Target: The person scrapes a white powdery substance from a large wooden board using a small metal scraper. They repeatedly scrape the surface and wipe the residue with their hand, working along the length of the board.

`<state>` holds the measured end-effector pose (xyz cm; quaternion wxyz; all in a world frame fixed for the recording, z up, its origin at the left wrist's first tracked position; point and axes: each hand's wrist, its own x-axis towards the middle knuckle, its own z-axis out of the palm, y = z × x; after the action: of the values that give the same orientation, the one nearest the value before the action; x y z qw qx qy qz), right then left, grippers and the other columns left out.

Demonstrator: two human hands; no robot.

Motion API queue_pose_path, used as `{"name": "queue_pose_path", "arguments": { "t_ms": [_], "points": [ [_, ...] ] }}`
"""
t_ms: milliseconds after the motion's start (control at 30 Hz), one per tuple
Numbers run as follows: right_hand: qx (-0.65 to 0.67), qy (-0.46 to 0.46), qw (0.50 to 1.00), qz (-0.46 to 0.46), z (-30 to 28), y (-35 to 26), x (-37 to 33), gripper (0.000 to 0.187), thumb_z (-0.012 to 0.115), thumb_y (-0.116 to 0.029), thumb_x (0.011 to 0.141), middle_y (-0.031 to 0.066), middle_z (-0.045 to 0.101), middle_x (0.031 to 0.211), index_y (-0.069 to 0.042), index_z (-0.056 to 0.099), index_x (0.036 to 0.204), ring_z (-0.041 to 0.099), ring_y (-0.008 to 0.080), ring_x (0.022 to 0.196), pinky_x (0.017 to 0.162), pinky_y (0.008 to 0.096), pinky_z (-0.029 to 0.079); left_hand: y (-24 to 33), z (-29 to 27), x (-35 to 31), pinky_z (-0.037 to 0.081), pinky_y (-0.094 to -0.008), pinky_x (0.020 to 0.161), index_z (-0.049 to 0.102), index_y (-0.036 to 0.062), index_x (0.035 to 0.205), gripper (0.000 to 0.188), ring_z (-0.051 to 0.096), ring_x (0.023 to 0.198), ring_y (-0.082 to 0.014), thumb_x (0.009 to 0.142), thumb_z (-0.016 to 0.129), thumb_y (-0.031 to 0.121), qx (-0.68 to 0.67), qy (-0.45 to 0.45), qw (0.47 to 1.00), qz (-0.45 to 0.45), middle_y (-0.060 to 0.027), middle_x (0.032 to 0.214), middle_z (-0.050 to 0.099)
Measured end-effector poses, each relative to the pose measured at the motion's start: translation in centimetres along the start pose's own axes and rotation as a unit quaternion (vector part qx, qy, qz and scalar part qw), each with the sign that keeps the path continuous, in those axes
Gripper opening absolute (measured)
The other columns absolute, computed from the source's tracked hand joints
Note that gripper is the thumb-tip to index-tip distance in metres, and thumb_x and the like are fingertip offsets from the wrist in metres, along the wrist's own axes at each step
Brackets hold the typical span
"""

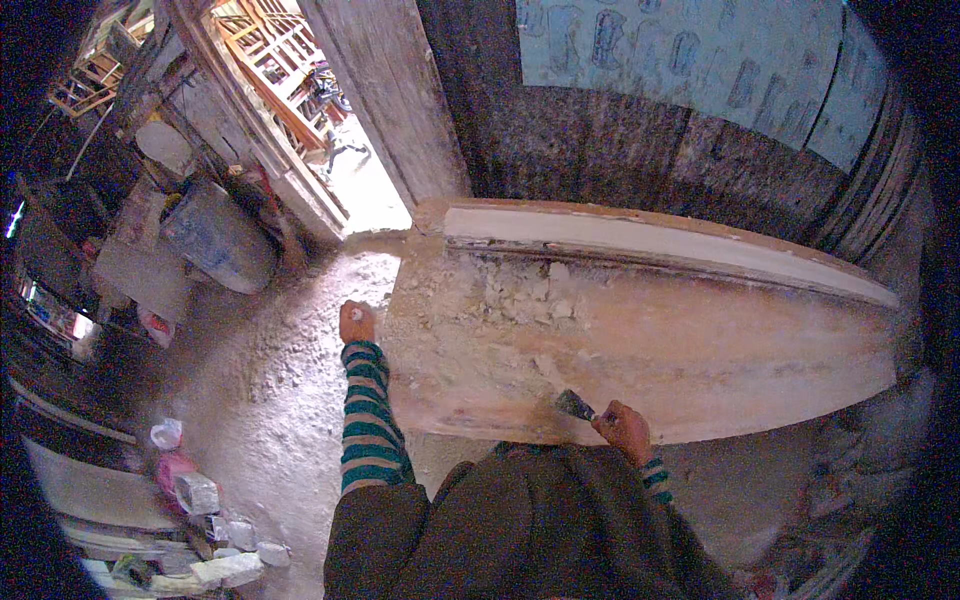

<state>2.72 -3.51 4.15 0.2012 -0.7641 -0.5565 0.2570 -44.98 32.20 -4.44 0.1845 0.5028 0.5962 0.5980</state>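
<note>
Dark garment [540, 520]: filled the lower middle, close against the near long edge of the wooden table [690, 350].
Right hand [622, 430]: was closed around the handle of a scraper [575, 405], about midway along the table's near edge.
Scraper: slanted over the tabletop just inside the near edge, with the dark blade toward the table's left end; lay too blurred at the tip to tell contact from a slight gap.
Step in hand: looked, as a judgement, like working caked residue loose from the tabletop.
Left hand [357, 322]: was curled into a fist, just beside the table's left edge, with a small pale spot on it; could not be read as holding anything or not.
Pale crumbs [530, 290]: lay heaped toward the far left corner, thinning to a chalky film nearer the scraper.
Next move: seemed to call for a low blade angle, a firm right grip and short, even strokes, kept from gouging the wood.
White-faced rail [640, 240]: ran along the table's far edge, just behind the crumbs.
Drum [220, 240]: stood well apart from the table's left end, tilted in view.
Doorway [375, 195]: opened brightly past the far left corner.
Blue panel [690, 50]: showed above the dark wall [600, 135] beyond the far edge.
</note>
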Motion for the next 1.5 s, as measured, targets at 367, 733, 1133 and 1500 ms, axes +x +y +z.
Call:
{"name": "queue_pose_path", "arguments": {
  "t_ms": [367, 733, 1133, 1500],
  "points": [
    [0.040, -0.014, 0.998, -0.044, -0.2, -0.1, 0.3, 0.030, 0.069, -0.033, 0.072, 0.0144, 0.061, 0.072, -0.007, 0.057, 0.078, 0.061, 0.0312, 0.068, 0.059, 0.0397, 0.047, 11.5, 6.5, -7.8, 0.045, -0.0272, 0.071, 0.054, 0.0084, 0.080, 0.016, 0.053, 0.072, -0.0128, 0.072, 0.064, 0.000, -0.099, -0.021, 0.994, 0.048, -0.0020, 0.078, 0.056],
    [-0.026, -0.030, 0.995, 0.095, -2.2, 0.1, -1.1, 0.034, 0.068, -0.039, 0.073, 0.0148, 0.062, 0.074, -0.006, 0.057, 0.078, 0.061, 0.0322, 0.070, 0.062, 0.0419, 0.046, 20.7, 29.2, -23.3, 0.048, -0.0331, 0.068, 0.056, 0.0088, 0.082, 0.012, 0.057, 0.074, -0.0183, 0.073, 0.064, 0.007, -0.154, -0.294, 0.943, -0.027, -0.0059, 0.081, 0.059],
    [0.037, 0.024, 0.998, 0.042, -2.0, 1.8, -1.9, 0.033, 0.067, -0.036, 0.073, 0.0152, 0.062, 0.074, -0.005, 0.055, 0.077, 0.060, 0.0322, 0.070, 0.060, 0.0413, 0.045, 4.5, 26.6, -9.5, 0.047, -0.0332, 0.054, 0.054, 0.0076, 0.076, 0.008, 0.055, 0.056, -0.0198, 0.072, 0.061, 0.008, 0.062, -0.177, 0.982, 0.013, -0.0064, 0.061, 0.058],
    [0.024, 0.002, 1.000, 0.009, -0.9, 0.7, 0.7, 0.031, 0.068, -0.034, 0.073, 0.0158, 0.061, 0.073, -0.006, 0.056, 0.077, 0.060, 0.0333, 0.068, 0.059, 0.0416, 0.046, 1.2, 10.1, -0.3, 0.047, -0.0388, 0.060, 0.054, 0.0132, 0.071, 0.007, 0.059, 0.064, -0.0239, 0.073, 0.060, 0.016, 0.188, -0.085, 0.978, -0.029, -0.0078, 0.068, 0.060]
  ]
}}
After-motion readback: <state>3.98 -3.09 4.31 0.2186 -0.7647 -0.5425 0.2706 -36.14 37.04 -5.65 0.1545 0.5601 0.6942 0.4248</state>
